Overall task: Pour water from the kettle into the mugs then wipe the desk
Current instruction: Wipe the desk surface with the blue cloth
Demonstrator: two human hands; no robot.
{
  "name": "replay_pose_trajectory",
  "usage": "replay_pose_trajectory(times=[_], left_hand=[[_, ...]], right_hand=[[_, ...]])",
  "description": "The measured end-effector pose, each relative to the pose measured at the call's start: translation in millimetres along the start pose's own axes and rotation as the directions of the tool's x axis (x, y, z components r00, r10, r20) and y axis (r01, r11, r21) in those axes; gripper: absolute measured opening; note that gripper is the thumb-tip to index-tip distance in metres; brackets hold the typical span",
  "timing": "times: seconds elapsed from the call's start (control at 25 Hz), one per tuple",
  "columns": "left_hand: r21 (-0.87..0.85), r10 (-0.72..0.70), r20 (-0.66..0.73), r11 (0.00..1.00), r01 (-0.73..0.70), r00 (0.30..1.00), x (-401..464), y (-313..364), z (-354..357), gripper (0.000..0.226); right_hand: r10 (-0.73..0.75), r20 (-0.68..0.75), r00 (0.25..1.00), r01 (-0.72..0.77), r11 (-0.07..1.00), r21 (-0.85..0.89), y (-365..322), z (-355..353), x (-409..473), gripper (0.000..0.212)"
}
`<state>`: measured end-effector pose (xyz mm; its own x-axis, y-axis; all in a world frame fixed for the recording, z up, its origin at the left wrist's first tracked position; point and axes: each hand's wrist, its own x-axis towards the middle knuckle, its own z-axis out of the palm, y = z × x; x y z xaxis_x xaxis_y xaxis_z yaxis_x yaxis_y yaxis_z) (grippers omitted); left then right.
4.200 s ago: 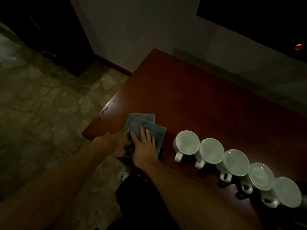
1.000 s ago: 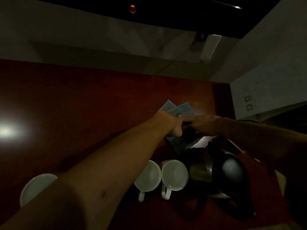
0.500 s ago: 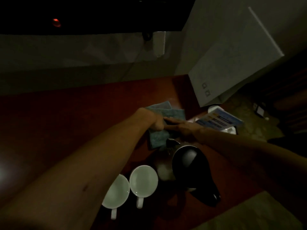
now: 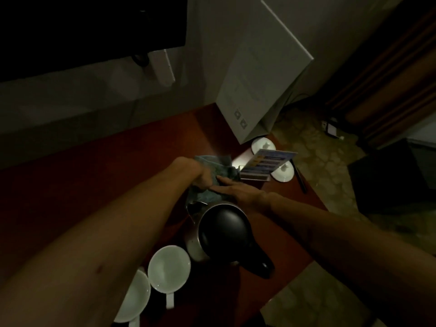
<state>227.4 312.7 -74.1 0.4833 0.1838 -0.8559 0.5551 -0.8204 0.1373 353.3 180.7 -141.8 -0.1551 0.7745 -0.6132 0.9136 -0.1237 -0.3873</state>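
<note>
The red-brown bench (image 4: 99,185) is seen to carry the kettle (image 4: 221,234), which stands at its right end just behind two white mugs (image 4: 168,269). Just beyond the kettle, the blue-grey cloth (image 4: 213,167) is pressed flat to the bench. It is gripped by the curled left hand (image 4: 200,175), while the right hand (image 4: 238,190) is laid on it with fingers outstretched.

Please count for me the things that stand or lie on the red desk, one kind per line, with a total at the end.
White mugs: 2
Kettle: 1
Blue cloth: 1, under the left hand and right hand
White lids: 2
Printed card: 1
Dark pen: 1
White board, leaning: 1
Total: 9
</note>
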Motion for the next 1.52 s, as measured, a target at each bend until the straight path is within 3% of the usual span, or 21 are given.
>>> replay_pose_trajectory(times=[0.2,0.44,0.6,0.72,0.84,1.04,1.36,1.52], left_hand=[[0.049,0.005,0.024,0.999,-0.006,1.000,0.8,17.6,-8.5,0.017],[0.081,-0.008,0.062,0.997,0.003,0.998,16.3,24.0,-5.7,0.038],[0.129,-0.006,0.066,0.992,-0.003,0.998,20.7,24.1,-3.9,0.036],[0.099,-0.002,0.070,0.995,-0.005,0.998,17.5,22.4,-2.1,0.039],[0.087,-0.009,0.078,0.996,0.003,0.997,8.0,24.6,-1.2,0.046],[0.137,-0.010,0.079,0.991,-0.001,0.997,15.7,23.5,-1.1,0.045],[0.134,-0.005,0.117,0.991,-0.010,0.993,22.1,19.6,-1.9,0.046],[0.107,0.004,0.126,0.994,-0.018,0.992,27.2,18.0,-2.7,0.043]], right_hand=[[0.002,-0.053,0.999,0.000,0.999,0.054,-3.8,4.8,-16.2,0.065],[0.044,-0.199,0.979,-0.005,0.982,0.189,-5.4,21.4,-30.6,0.060],[0.184,-0.406,0.895,-0.053,0.948,0.312,-7.4,34.0,-38.8,0.063],[0.280,-0.480,0.832,-0.148,0.944,0.294,-9.0,34.8,-42.4,0.070],[0.331,-0.417,0.847,-0.235,0.935,0.265,-0.7,27.9,-41.1,0.079],[0.280,-0.316,0.906,-0.225,0.953,0.202,14.2,10.6,-30.0,0.092],[0.260,-0.250,0.933,-0.137,0.897,0.421,22.2,-1.8,-13.8,0.099],[0.237,-0.247,0.940,-0.156,0.939,0.306,20.1,-13.3,-7.4,0.101]])
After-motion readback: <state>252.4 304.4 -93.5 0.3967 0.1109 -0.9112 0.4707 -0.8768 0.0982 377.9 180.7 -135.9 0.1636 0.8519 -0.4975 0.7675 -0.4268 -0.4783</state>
